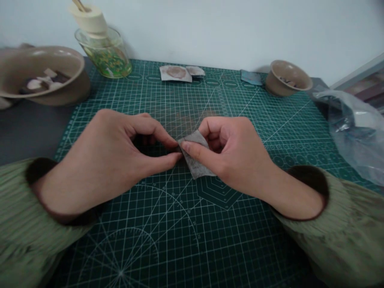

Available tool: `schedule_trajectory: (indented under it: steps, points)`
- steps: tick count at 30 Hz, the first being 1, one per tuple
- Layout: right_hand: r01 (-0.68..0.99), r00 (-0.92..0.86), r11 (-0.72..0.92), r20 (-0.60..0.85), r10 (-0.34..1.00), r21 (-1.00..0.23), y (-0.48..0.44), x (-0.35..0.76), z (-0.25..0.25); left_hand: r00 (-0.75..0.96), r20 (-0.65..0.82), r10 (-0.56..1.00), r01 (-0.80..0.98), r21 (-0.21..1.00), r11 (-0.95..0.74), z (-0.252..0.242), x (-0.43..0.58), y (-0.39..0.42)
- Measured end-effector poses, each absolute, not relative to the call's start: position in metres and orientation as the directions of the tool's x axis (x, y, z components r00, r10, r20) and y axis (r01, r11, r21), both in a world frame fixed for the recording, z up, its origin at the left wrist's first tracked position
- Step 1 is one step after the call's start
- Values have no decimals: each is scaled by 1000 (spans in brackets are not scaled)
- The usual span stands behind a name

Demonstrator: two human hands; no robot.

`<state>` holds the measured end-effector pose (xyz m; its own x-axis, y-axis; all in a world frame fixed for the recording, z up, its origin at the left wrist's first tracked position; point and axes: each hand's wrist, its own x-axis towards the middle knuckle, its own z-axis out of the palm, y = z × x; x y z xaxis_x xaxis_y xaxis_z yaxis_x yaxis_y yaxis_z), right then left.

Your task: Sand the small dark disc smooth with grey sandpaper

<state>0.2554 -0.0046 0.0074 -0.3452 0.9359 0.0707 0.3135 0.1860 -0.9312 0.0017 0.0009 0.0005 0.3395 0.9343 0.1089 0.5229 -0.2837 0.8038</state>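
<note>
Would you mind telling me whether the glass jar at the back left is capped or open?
Capped: a cream-coloured stopper sits in the mouth of the glass jar, with a thin stick poking up from it.

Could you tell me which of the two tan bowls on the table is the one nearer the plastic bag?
The smaller bowl at the mat's far right corner; the plastic bag lies just beside it. The larger bowl sits at the far left, by the glass jar.

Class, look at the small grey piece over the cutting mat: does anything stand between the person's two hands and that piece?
Nothing visible does. The left hand and right hand both already pinch the grey piece directly, above the green cutting mat.
</note>
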Motion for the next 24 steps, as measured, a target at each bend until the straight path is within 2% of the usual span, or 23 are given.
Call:
schedule_trajectory:
  steps: [7,24]
  points:
    - [340,-353,164,36,935,-926,-6,256,10,329,94,940,521,812,-264,6,3,1]
    - [329,-318,181,71,945,-927,-5,257,9,333,114,936,532,797,-286,5,2,1]
